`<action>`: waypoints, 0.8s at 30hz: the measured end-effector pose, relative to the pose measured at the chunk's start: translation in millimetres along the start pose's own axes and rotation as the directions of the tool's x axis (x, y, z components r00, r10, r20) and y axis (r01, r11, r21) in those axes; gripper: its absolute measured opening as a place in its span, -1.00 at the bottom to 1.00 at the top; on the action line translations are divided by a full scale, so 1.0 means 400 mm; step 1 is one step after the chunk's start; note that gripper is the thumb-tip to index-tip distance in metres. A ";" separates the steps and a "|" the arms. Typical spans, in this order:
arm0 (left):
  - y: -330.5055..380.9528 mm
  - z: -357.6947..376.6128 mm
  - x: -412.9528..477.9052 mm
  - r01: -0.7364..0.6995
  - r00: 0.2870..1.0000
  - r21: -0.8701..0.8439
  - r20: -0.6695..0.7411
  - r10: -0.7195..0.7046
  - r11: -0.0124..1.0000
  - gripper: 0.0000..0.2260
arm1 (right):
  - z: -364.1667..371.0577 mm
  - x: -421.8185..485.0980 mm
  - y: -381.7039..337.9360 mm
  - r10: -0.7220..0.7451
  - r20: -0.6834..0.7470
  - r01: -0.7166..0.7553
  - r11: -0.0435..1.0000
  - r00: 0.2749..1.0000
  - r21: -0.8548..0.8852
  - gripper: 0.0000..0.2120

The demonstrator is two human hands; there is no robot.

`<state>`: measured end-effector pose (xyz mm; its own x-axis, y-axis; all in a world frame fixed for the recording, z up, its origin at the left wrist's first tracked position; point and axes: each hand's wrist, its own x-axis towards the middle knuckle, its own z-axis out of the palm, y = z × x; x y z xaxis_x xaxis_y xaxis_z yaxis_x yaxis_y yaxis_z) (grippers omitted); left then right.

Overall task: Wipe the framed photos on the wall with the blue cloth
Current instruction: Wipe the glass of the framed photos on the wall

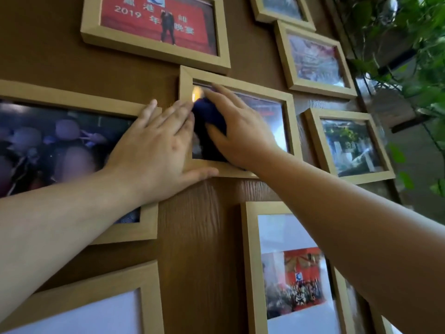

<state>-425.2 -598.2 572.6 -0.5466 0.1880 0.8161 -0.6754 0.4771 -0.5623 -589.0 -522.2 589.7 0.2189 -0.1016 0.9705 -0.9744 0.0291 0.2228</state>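
Right hand presses cloth flat on glass of centre frame, fingers spread over it (cloth bunched, dark blue). Left hand lies open, flat on that frame's left edge, gripping nothing.

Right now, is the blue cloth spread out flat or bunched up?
Bunched up. The blue cloth shows as a dark wad under the right hand, pressed on the middle frame; most of it is hidden.

matt wooden frames, grained wood wall
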 end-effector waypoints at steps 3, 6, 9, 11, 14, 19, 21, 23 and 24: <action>0.002 0.009 0.002 0.020 0.999 -0.011 -0.036 -0.021 1.000 -0.08 | -0.004 0.000 0.003 -0.049 0.043 0.052 0.995 0.998 -0.088 -0.45; 0.006 0.011 0.001 0.024 0.999 -0.016 -0.036 -0.024 1.000 -0.08 | -0.031 -0.031 0.068 -0.019 0.076 0.034 0.978 0.997 -0.207 -0.45; 0.008 0.009 0.002 0.054 0.998 -0.015 -0.028 -0.054 0.998 -0.06 | -0.066 -0.072 0.144 0.149 0.029 -0.134 0.946 0.988 -0.294 -0.47; 0.009 0.008 0.001 0.071 0.997 -0.012 -0.020 -0.071 0.997 -0.04 | -0.075 -0.093 0.168 0.221 0.014 -0.206 0.930 0.975 -0.303 -0.48; 0.012 0.007 0.000 0.073 0.997 -0.005 -0.020 -0.073 0.997 -0.05 | -0.070 -0.096 0.136 0.209 0.051 -0.187 0.942 0.977 -0.279 -0.47; 0.011 0.006 0.004 0.078 0.996 -0.022 -0.031 -0.079 0.997 -0.01 | -0.027 -0.067 -0.013 -0.060 0.182 0.090 0.983 0.981 -0.163 -0.44; 0.010 0.007 0.004 0.078 0.996 -0.030 -0.035 -0.079 0.996 0.00 | -0.020 -0.063 -0.025 -0.111 0.198 0.144 0.976 0.974 -0.161 -0.45; 0.011 0.007 0.004 0.076 0.997 -0.028 -0.021 -0.077 0.997 -0.01 | -0.029 -0.071 0.007 -0.103 0.205 0.144 0.970 0.973 -0.197 -0.44; 0.010 0.006 0.004 0.077 0.997 -0.026 -0.014 -0.078 0.997 -0.01 | -0.035 -0.077 0.032 -0.082 0.200 0.127 0.966 0.976 -0.225 -0.44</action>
<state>-430.1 -598.1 571.2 -0.4852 0.1625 0.8592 -0.7027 0.5123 -0.4937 -607.4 -504.6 563.9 0.2833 -0.3006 0.9107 -0.9020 0.2391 0.3595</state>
